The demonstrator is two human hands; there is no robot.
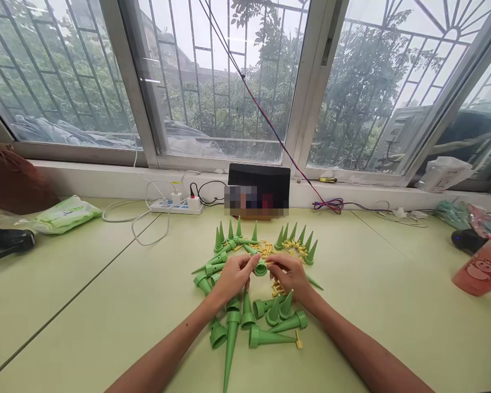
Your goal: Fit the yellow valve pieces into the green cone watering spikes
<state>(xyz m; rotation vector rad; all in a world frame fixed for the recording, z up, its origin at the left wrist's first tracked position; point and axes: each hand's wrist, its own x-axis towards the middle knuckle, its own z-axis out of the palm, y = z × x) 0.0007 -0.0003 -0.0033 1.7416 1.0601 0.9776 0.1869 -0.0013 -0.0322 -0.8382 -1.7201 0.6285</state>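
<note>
My left hand (239, 273) is closed around a green plastic watering spike (261, 267), its round open end turned toward me. Close by on the right, the fingertips of my right hand (288, 271) pinch a small yellow plastic piece (270, 263) against the spike's side; whether it sits in the hole is too small to tell. More green spikes lie around both hands, such as a long one (231, 344) pointing toward me. Another lying spike (270, 337) has a yellow T-shaped piece (298, 339) at its tip. Loose yellow pieces (278, 288) lie partly hidden under my right hand.
Upright green spikes (301, 234) stand in a row behind the hands. A black tablet-like screen (258, 188) leans at the wall. On the left are a power strip (178, 206) and a green packet (67, 214); a red cup (480, 267) stands right.
</note>
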